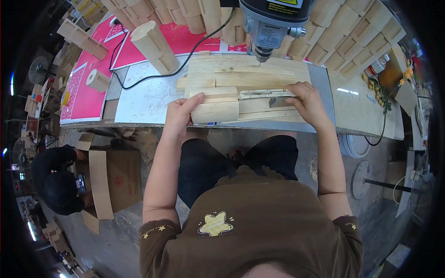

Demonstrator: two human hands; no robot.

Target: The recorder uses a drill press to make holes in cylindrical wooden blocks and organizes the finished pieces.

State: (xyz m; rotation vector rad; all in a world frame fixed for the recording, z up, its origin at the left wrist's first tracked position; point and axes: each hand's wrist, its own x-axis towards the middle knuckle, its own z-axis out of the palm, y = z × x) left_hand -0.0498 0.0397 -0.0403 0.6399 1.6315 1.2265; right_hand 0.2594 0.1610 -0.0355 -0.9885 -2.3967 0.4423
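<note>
Open worktop front-left and front-right of the drill head (273, 28)

Front-left of it, a white sheet (143, 104) offers room, hemmed by a black cable (185, 62) and an upright cylinder (155, 48); front-right, bare tabletop (347, 109). Directly before it, the left hand (180, 112), grooved cylinder (215, 111) and right hand (309, 104) block passage; stacked cylinders (359, 37) flank it.

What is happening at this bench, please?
The person's left hand holds a grooved wooden cylinder lying on its side. The right hand is at the right end of a pale strip; exactly what it grips is unclear. A drill head is beyond, with more wooden cylinders nearby. To the left, a co-worker bends at a cardboard box.
</note>
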